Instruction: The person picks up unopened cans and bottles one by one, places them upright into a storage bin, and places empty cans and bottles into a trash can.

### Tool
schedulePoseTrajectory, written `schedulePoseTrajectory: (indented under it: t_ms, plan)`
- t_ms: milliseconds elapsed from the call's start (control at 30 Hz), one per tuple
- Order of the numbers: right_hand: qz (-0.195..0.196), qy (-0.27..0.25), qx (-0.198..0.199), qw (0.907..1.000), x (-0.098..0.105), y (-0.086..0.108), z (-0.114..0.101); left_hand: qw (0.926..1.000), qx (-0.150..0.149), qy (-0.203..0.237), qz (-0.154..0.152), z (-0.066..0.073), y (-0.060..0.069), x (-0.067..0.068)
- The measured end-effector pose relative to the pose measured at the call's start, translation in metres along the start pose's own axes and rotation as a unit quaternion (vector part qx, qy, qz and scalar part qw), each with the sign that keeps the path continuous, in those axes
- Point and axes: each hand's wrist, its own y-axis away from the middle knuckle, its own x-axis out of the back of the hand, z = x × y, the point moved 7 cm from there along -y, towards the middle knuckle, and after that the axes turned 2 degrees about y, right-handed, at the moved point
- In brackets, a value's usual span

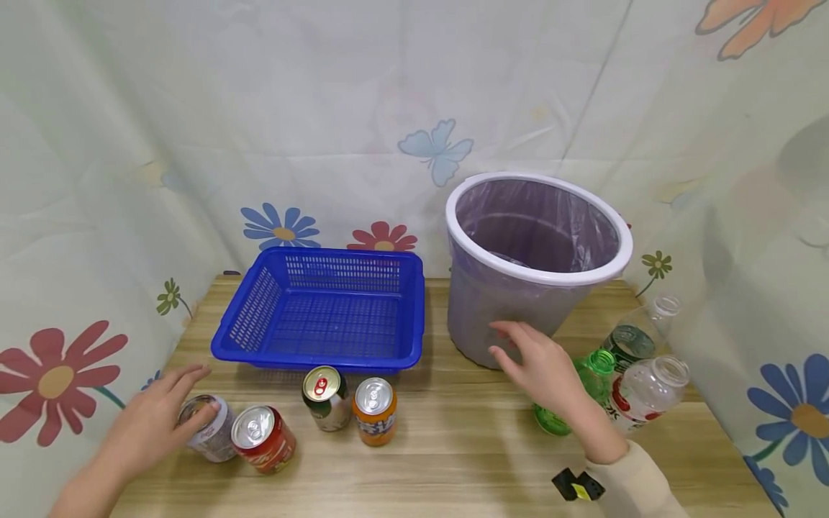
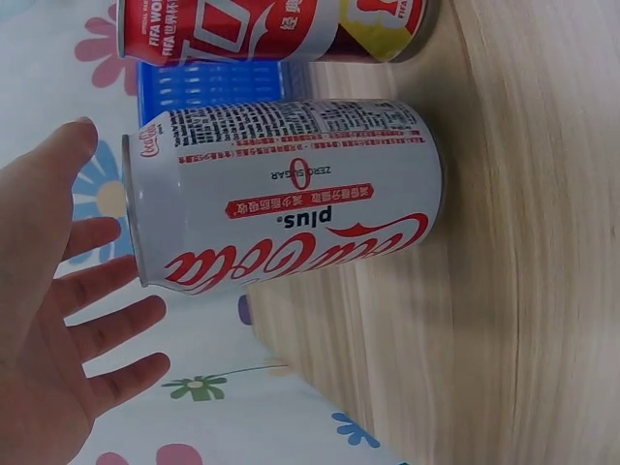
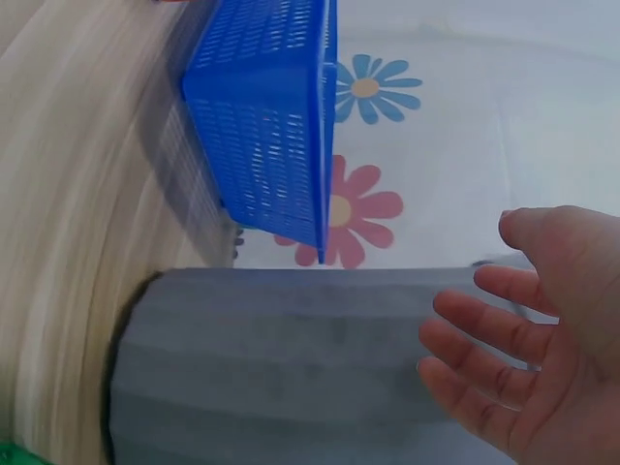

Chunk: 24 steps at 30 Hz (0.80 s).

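At the left of the table stands a white Coca-Cola plus can (image 2: 291, 194). My left hand (image 1: 152, 421) is beside the can's top, fingers spread and holding nothing; whether any fingertip touches the can I cannot tell. Right of it stand a red Coca-Cola can (image 1: 265, 440), a dark green and cream can (image 1: 327, 403) and an orange can (image 1: 376, 416), all upright. My right hand (image 1: 540, 367) hovers in front of the grey lined bin (image 1: 482, 316), its fingers loosely bent around nothing. Under and behind its wrist stands a green bottle (image 1: 594, 374).
A blue basket (image 1: 317, 362) sits behind the cans, with no object visible inside. Two clear bottles, one with a green label (image 1: 631, 344) and one with a red label (image 1: 644, 396), stand at the right edge. A flowered cloth (image 1: 337, 108) encloses the wooden table (image 1: 447, 467).
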Motion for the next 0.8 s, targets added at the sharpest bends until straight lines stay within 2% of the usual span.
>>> schedulePoseTrajectory:
  t_ms: [367,800]
  plan:
    - [0.005,-0.025,-0.023,0.9994,-0.023,-0.007,-0.002,0.9995,-0.016,-0.003,0.027,0.003,0.004,-0.006]
    - [-0.013,-0.064,-0.062,0.9959,-0.047,-0.015,0.001,0.9997,-0.01,-0.004,0.021,0.003,0.003,-0.01]
